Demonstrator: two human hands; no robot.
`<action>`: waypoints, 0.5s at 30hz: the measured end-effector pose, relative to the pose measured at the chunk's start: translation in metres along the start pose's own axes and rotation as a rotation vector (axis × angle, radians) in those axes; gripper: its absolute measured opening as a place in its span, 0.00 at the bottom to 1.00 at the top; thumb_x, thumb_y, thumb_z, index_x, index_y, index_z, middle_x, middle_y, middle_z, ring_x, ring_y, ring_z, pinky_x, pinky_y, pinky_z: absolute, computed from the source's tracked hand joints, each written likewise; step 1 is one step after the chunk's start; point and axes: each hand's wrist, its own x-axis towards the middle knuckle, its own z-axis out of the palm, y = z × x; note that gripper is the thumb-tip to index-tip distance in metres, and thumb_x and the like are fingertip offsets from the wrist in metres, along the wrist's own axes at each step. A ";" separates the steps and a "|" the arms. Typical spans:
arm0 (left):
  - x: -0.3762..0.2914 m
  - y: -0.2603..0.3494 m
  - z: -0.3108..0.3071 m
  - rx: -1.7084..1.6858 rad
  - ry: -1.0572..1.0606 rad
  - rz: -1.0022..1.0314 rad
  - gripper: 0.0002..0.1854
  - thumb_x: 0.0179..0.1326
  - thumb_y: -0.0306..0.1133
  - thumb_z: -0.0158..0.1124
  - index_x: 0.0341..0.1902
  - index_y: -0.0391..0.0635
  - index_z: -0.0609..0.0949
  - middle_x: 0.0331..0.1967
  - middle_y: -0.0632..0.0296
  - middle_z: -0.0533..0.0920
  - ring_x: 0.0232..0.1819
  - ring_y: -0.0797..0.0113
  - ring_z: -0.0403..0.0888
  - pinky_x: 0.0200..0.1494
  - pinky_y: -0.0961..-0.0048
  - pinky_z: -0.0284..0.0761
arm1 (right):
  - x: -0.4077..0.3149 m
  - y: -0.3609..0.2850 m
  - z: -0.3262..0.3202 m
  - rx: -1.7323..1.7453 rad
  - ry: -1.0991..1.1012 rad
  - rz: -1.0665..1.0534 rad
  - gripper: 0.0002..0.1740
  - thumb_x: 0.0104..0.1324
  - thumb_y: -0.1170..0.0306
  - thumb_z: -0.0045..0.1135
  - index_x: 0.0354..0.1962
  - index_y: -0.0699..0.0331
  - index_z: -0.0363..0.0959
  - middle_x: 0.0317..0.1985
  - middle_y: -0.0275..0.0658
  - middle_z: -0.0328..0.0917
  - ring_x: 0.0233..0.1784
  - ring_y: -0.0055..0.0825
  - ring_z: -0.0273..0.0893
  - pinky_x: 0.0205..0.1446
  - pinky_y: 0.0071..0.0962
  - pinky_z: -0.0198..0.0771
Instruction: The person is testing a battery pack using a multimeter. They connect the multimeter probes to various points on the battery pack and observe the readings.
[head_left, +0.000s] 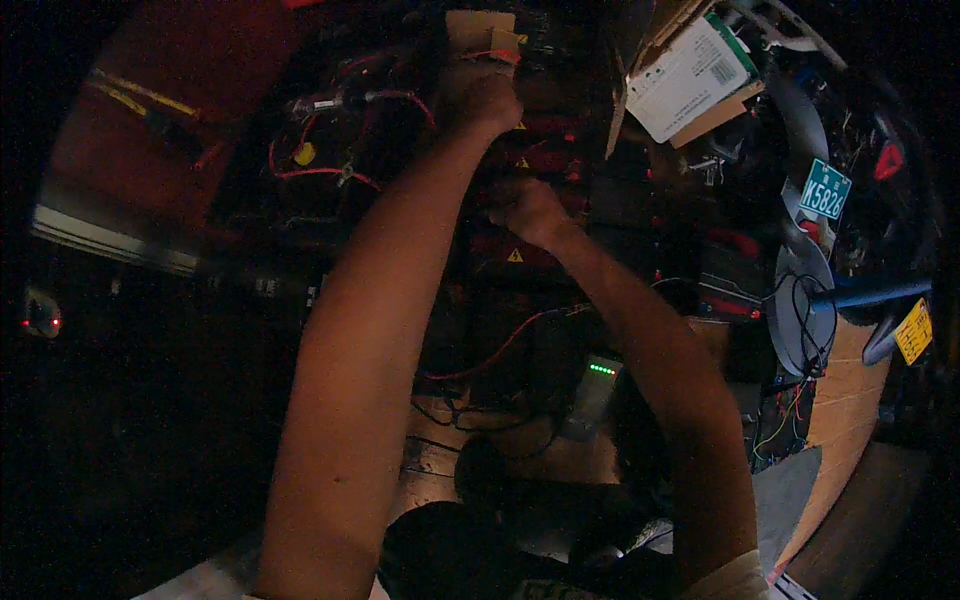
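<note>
Before me in dim light lie dark battery-like units with red parts and yellow warning triangles (515, 256). My left hand (491, 105) reaches farthest, its fingers mostly hidden and blurred, right by a piece of brown cardboard (480, 34); whether it grips the cardboard is unclear. Nearer to me, my right hand (534, 214) is curled over the dark units with its fingertips in shadow. Any item in it is too dark to make out. Red wires (330, 174) with metal ends run left of my left forearm.
A handheld device with lit green lights (592, 397) lies by my right forearm. Another red wire (495, 352) crosses between my arms. An open cardboard box with a white label panel (690, 79) stands at upper right. Licence plates (825, 187) and vehicle parts fill the right side.
</note>
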 end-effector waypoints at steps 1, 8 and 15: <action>-0.003 0.002 0.002 -0.035 0.009 -0.021 0.18 0.60 0.36 0.62 0.53 0.43 0.84 0.55 0.46 0.82 0.58 0.47 0.79 0.62 0.53 0.74 | -0.006 -0.006 -0.005 -0.047 -0.012 0.069 0.20 0.58 0.65 0.69 0.47 0.65 0.82 0.48 0.53 0.83 0.46 0.53 0.83 0.53 0.43 0.79; -0.025 0.008 0.007 -0.167 0.024 0.197 0.23 0.58 0.32 0.58 0.57 0.39 0.80 0.56 0.43 0.82 0.59 0.46 0.80 0.61 0.55 0.75 | -0.142 -0.065 -0.086 0.076 0.094 0.146 0.19 0.61 0.72 0.64 0.51 0.63 0.79 0.44 0.52 0.84 0.43 0.47 0.85 0.50 0.39 0.80; -0.040 0.003 -0.013 -0.343 -0.030 0.205 0.19 0.71 0.37 0.58 0.60 0.43 0.81 0.58 0.48 0.82 0.61 0.53 0.79 0.65 0.60 0.73 | -0.323 -0.094 -0.150 0.052 0.064 0.117 0.17 0.63 0.71 0.61 0.50 0.60 0.80 0.38 0.48 0.85 0.38 0.44 0.85 0.45 0.41 0.81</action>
